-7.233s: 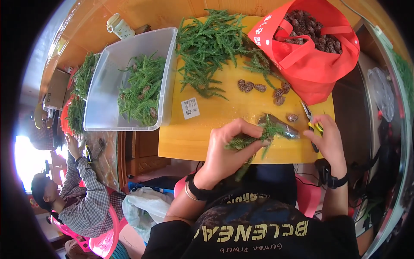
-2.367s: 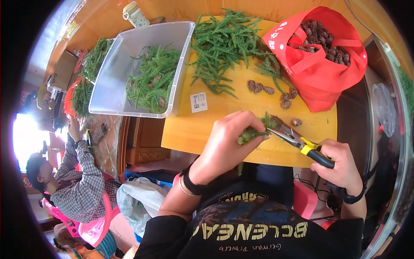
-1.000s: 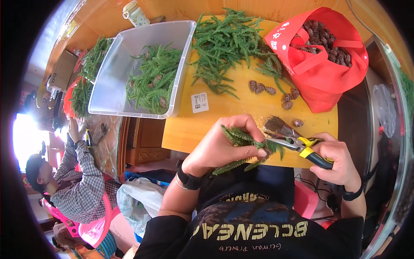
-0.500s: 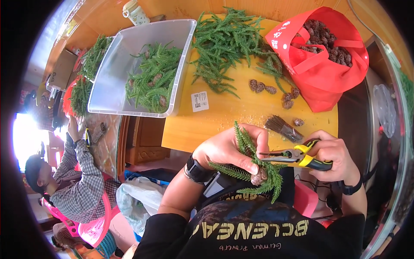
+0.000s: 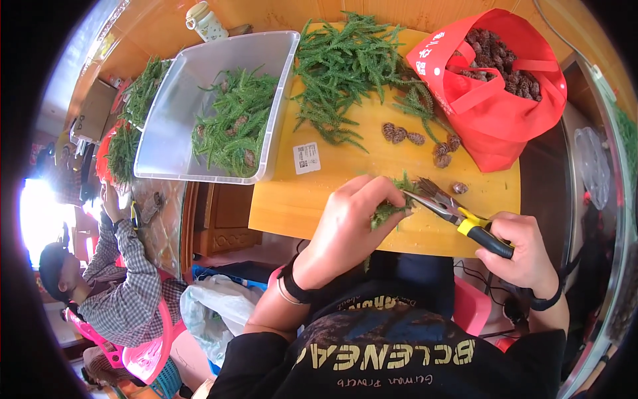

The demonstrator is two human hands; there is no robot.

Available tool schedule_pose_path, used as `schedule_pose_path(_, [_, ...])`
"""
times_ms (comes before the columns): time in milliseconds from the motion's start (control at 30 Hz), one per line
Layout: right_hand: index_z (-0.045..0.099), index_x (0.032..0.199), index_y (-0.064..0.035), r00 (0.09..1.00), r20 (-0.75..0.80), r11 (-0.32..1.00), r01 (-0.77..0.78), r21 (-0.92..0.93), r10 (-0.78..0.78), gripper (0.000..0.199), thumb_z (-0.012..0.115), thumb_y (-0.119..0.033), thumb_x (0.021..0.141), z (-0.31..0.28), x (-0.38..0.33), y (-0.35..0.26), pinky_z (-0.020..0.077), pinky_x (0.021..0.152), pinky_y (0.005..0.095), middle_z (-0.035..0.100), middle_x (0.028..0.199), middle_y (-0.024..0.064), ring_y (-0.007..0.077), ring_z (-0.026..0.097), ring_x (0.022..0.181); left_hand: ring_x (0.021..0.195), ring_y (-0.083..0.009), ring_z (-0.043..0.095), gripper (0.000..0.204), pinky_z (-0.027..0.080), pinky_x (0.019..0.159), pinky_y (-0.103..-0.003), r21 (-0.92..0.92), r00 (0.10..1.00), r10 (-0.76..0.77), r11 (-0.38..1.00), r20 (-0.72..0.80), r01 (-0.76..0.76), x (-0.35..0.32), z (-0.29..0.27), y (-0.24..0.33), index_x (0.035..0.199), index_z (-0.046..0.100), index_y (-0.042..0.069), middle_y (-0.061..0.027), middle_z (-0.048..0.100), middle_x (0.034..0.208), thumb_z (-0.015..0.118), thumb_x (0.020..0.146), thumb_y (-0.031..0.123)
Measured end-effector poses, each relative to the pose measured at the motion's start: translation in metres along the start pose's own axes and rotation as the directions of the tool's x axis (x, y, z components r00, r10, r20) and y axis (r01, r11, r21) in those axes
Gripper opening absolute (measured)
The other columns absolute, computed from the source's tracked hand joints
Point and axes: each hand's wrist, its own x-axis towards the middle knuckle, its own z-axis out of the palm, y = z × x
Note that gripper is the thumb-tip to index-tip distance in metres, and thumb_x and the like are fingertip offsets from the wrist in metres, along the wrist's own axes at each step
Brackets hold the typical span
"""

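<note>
Yellow desk: clear bin of finished sprigs at left, loose greenery centre, pine cones, red bag right. Left hand pinching sprig at near edge. Right hand clenched on pliers, tips at sprig. Step: likely fastening. Next: firm squeeze, sprig held steady.
</note>
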Motion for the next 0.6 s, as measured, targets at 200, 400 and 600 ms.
schedule_pose_path(200, [0.04,0.059,-0.0029,0.915,-0.058,0.908,0.404,0.11,-0.4,0.031,0.07,-0.009,0.061,0.004,0.011,0.021,0.0446,0.08,0.0402,0.059,0.07,0.0135,0.0331,0.054,0.071,0.075,-0.0108,0.059,0.025,0.048,0.07,-0.025,-0.571,0.933,-0.222,0.743,0.283,0.35,0.0,-0.011,-0.003,0.077,0.055,0.003,-0.0054,0.063,0.079,0.078,0.066,0.001])
schedule_pose_path(400, [0.041,0.059,-0.0035,0.875,-0.034,0.868,0.484,0.112,-0.483,0.031,0.072,-0.009,0.059,0.007,0.015,0.024,0.0452,0.082,0.0413,0.063,0.076,0.0131,0.0343,0.056,0.076,0.078,-0.0131,0.057,0.034,0.044,0.071,-0.026,-0.74,0.867,-0.072,0.49,0.493,0.462,-0.003,-0.006,-0.02,0.076,0.052,0.004,-0.0044,0.059,0.079,0.082,0.062,0.007])
schedule_pose_path(600, [0.043,0.057,-0.0047,0.851,-0.04,0.84,0.523,0.144,-0.523,0.029,0.072,-0.008,0.059,0.007,0.017,0.023,0.0475,0.077,0.039,0.058,0.067,0.0097,0.0307,0.056,0.069,0.072,-0.0153,0.056,0.036,0.044,0.064,-0.028,-0.75,0.794,0.033,0.353,0.607,0.559,-0.002,0.002,-0.025,0.075,0.049,0.003,-0.0059,0.058,0.075,0.083,0.061,0.007])
